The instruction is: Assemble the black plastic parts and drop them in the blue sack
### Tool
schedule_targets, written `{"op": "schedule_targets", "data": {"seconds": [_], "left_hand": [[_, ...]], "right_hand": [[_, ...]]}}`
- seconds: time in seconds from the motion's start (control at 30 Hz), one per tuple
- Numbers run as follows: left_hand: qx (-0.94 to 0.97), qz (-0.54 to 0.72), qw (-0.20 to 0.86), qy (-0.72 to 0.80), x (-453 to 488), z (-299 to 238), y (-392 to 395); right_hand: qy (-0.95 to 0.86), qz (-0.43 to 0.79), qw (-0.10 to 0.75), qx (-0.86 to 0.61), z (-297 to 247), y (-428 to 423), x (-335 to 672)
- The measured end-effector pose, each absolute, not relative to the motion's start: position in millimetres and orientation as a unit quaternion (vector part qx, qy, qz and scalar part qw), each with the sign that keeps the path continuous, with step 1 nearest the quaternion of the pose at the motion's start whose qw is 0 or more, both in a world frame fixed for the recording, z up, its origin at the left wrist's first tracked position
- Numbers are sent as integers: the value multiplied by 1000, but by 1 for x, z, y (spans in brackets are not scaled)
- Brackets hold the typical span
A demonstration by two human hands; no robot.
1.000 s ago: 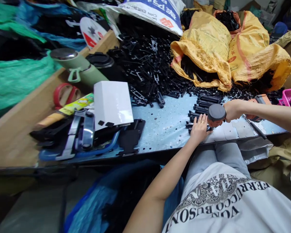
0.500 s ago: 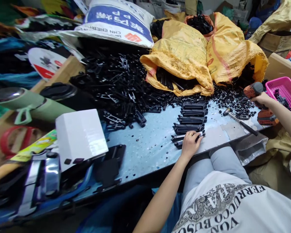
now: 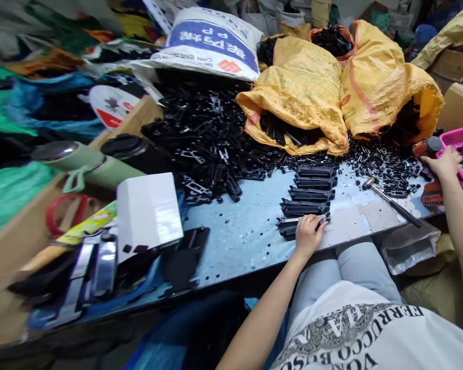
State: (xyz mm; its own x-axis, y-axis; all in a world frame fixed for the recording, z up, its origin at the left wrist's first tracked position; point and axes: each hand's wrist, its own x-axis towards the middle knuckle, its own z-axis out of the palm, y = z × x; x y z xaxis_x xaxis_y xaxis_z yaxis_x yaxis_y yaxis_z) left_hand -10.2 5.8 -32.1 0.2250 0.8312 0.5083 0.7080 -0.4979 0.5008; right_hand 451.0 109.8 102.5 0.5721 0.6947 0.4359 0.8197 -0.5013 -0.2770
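Several long black plastic parts [image 3: 312, 194] lie side by side in a column on the blue work surface. My left hand [image 3: 309, 235] is at the near end of this column, its thumb and fingers closed on the right end of a black plastic part [image 3: 288, 222]. A small shiny piece [image 3: 327, 217] shows by its fingertips. My right hand [image 3: 444, 163] is open, thumb apart from the fingers, at the left rim of the pink basket [image 3: 458, 137]. Partly hidden behind that hand is an orange cordless drill [image 3: 432, 195], which stands on the table. A hammer [image 3: 391, 201] lies between both hands.
Loose screws and small black pieces [image 3: 386, 167] are heaped behind the hammer. Yellow sacks [image 3: 306, 87] and a large pile of black parts [image 3: 208, 133] fill the back. At left are a white box [image 3: 150, 210], a green flask [image 3: 96, 167] and a tape roll [image 3: 64, 213].
My right hand has let go of the drill and moved right to the pink basket. My left hand stays on the nearest parts. The camera view has shifted left.
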Motion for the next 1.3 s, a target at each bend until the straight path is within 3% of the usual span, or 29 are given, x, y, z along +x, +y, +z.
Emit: {"op": "schedule_targets", "data": {"seconds": [0.07,0.17,0.23,0.3,0.37,0.43,0.53,0.7,0.87,1.1,1.3], "left_hand": [[786,368,100,487,-12,-32,6],[791,360,115,480,-14,-33,7],[794,361,120,474,-15,-34,7],[798,359,128,467,-14,-33,7],[800,353,142,465,-14,-28,5],[792,348,157,477,-16,-20,-2],[722,394,196,534,-24,-7,-24],[375,521,446,624,-45,-11,-75],[74,632,351,687,-47,-27,-107],[-89,737,443,504,-38,-20,-113],[-32,758,487,432,-63,-39,-141]], "right_hand": [[-428,-233,334,-807,106,104,419],[-603,-156,391,-678,97,116,337],[-737,-30,330,-589,83,134,269],[-837,59,211,-501,67,153,204],[-869,88,100,-477,56,169,154],[-876,97,43,-470,51,182,126],[-886,112,24,-450,55,196,118],[-870,222,-38,-439,66,206,128],[-801,370,-82,-463,54,173,114],[-803,445,-95,-384,51,73,64],[-812,487,-6,-322,61,-3,24]]}}
